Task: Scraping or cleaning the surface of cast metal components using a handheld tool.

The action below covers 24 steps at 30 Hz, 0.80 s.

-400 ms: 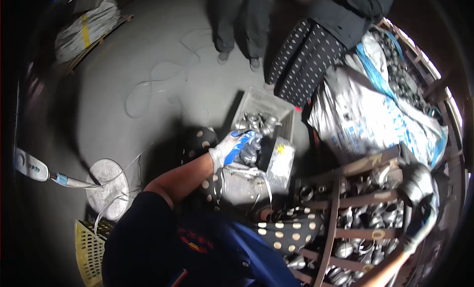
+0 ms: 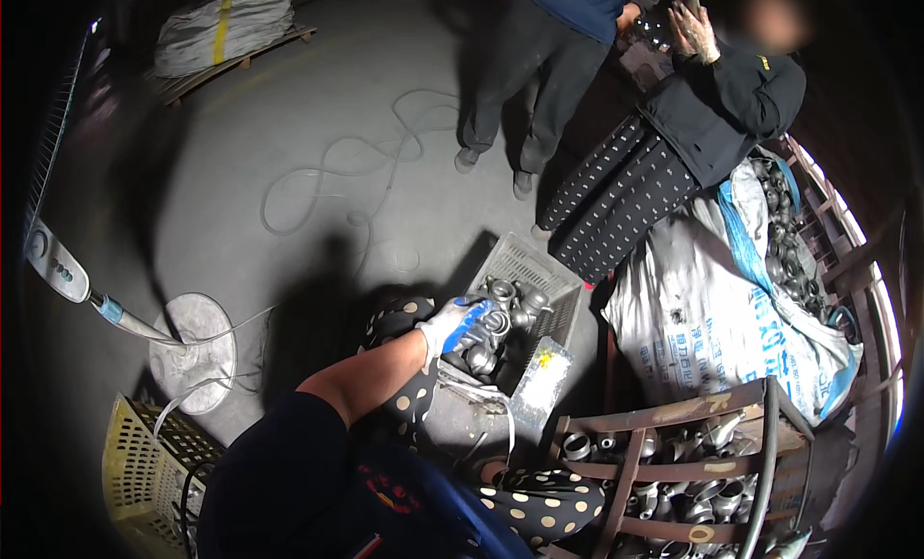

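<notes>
The smooth grey floor (image 2: 231, 150) is dim; at right, white light (image 2: 891, 338) shows behind dark brown bars (image 2: 859, 262), perhaps a window.

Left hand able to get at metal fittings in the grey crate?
Probably yes: the left hand is right by the metal fittings, and the open-topped grey crate leaves the way free.

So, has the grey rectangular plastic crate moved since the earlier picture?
No. Judged against the large white woven sack on its right, the grey crate keeps its place; the camera's view shifted.
</notes>
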{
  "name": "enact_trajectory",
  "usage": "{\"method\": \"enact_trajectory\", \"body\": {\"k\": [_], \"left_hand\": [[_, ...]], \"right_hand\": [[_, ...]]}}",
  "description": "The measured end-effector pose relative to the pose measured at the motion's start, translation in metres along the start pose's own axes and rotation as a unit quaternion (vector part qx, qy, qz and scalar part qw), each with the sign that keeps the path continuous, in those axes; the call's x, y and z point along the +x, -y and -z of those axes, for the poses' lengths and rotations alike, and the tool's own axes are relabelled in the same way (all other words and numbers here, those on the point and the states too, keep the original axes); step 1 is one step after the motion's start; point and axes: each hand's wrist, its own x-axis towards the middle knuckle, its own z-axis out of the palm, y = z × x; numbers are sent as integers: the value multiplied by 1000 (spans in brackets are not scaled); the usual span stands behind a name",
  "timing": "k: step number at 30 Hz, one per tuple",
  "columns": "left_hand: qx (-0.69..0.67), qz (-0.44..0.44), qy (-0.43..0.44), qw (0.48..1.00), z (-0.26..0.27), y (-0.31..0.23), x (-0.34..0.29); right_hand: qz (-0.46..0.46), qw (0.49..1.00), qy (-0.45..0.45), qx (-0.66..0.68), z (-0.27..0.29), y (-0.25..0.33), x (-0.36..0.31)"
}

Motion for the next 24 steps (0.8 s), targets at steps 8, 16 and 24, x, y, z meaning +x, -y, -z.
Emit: {"method": "enact_trajectory", "body": {"k": [8, 16, 24], "left_hand": [[31, -38, 22, 999, -6, 3, -8], [5, -34, 80, 996, 7, 6, -7], [62, -31, 40, 997, 20, 15, 2]], "right_hand": [[129, 908, 285, 279, -95, 183, -203], [-121, 805, 451, 366, -215, 195, -395], [-236, 779, 501, 293, -271, 159, -468]]}}
